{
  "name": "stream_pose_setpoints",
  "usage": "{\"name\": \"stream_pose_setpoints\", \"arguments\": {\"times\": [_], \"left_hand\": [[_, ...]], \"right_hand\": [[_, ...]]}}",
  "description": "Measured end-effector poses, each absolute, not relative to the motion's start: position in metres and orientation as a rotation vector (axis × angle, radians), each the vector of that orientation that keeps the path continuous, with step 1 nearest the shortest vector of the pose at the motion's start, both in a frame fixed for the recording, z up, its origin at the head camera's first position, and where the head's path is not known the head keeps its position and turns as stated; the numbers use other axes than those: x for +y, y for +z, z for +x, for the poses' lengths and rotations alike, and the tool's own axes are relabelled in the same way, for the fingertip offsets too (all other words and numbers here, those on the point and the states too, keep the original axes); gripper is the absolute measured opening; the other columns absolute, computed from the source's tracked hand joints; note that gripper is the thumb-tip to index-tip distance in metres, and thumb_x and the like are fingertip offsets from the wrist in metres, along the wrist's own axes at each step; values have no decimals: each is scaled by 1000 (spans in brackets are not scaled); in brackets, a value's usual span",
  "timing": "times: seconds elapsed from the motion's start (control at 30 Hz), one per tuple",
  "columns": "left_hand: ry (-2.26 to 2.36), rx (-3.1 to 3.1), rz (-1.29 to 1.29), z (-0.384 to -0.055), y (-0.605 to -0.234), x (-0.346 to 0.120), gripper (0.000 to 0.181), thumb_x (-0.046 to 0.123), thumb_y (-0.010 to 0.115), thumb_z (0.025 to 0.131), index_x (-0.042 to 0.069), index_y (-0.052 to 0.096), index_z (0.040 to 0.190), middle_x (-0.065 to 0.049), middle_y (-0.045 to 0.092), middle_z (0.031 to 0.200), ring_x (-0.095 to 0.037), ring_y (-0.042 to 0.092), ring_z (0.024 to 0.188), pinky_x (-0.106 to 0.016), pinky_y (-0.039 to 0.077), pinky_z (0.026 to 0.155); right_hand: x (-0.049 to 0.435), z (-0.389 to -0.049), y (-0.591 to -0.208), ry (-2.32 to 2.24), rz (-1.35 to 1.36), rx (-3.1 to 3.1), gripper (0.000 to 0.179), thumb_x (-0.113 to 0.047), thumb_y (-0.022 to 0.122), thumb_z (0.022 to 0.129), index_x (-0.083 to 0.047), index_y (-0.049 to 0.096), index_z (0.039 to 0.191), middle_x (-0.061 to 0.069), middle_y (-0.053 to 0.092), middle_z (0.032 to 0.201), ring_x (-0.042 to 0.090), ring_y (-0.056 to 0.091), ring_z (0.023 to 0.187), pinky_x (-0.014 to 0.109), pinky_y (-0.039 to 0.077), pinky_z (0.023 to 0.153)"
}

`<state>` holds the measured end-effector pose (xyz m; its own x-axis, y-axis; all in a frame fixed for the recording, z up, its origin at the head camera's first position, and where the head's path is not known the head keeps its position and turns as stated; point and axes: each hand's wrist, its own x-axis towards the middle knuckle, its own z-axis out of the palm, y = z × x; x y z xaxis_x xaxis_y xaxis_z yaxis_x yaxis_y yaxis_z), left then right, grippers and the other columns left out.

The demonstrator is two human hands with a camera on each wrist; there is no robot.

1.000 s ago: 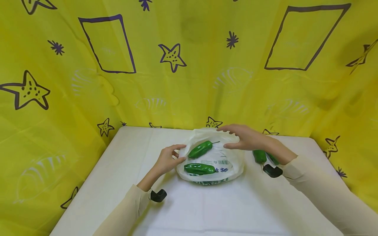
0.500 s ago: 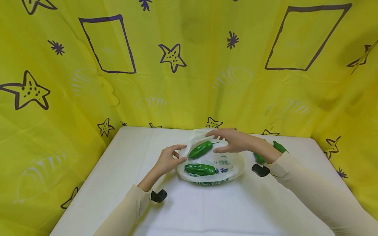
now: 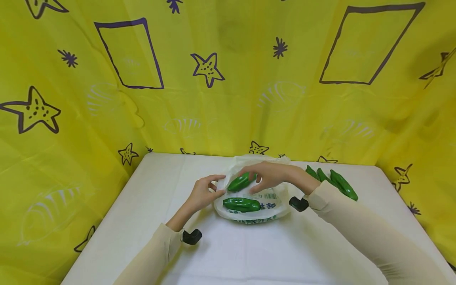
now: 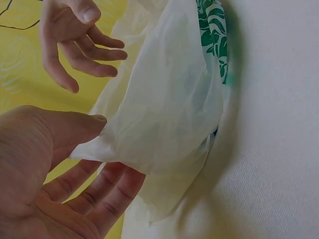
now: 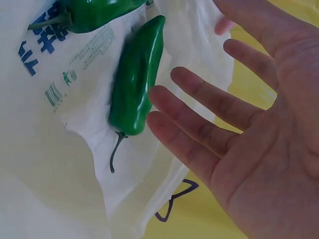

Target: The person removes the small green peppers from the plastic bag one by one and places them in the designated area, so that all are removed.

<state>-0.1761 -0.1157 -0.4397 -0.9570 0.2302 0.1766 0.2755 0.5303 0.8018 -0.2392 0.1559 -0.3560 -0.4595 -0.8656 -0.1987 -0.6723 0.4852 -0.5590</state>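
The far pepper lies in the bag, just by the right hand, whose fingers are wide and hold nothing; contact cannot be told. Its long axis slants away rightward, stem at that end. The near pepper, nearer than those fingers, lies almost sideways, stem right. The left hand pinches the bag's edge. Right of the right fingers, three peppers slant side by side. The desk is white; beyond all the fingers hangs a patterned yellow curtain.

Open drop to near pepper, far pepper overhung (by right grip), bag walls around both
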Motion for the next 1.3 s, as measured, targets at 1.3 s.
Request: {"name": "stream_pose_setpoints", "arguments": {"times": [1.3], "left_hand": [[-1448,-2679,-520,-178,-442,-118,47,5,80,87,5,68,133,-17,68,125,-19,68,81,-22,49,59]], "right_hand": [[111,-247,-400,-468,-896,2111,62,-14,83,88,-37,59,140,3,65,118,17,69,89,38,60,74]]}}
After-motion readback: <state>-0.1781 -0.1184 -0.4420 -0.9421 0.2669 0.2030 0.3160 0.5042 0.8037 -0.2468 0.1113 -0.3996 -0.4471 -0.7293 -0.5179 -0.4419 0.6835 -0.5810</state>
